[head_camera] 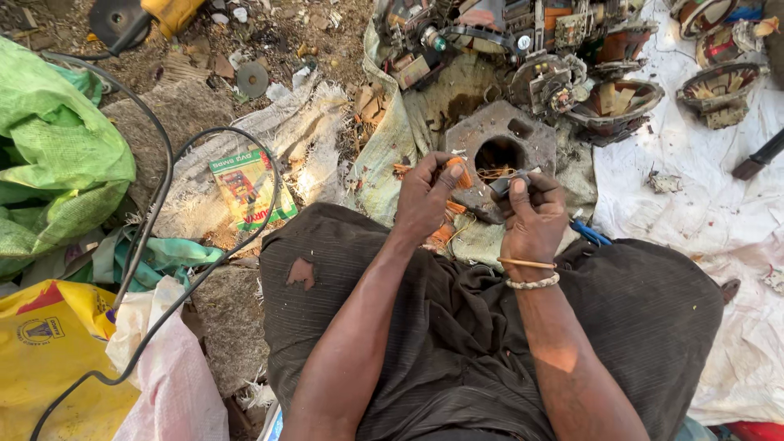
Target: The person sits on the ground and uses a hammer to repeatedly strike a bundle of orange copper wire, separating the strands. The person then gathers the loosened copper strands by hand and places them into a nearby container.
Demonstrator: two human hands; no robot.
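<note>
At far left lies a yellow sack (49, 343) with a round emblem; next a green flat booklet (249, 186) on the ground; your left hand (426, 196) pinches an orange coil piece (460, 171) above your lap; your right hand (532, 214) closes its fingers on a small grey metal part (508, 181), just beside it.

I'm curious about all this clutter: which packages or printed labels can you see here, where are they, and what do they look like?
Flat card package: on the ground left of the knees, rectangular, green with a red-and-yellow picture.
Yellow sack: bottom left, crumpled, with a round dark emblem.
</note>
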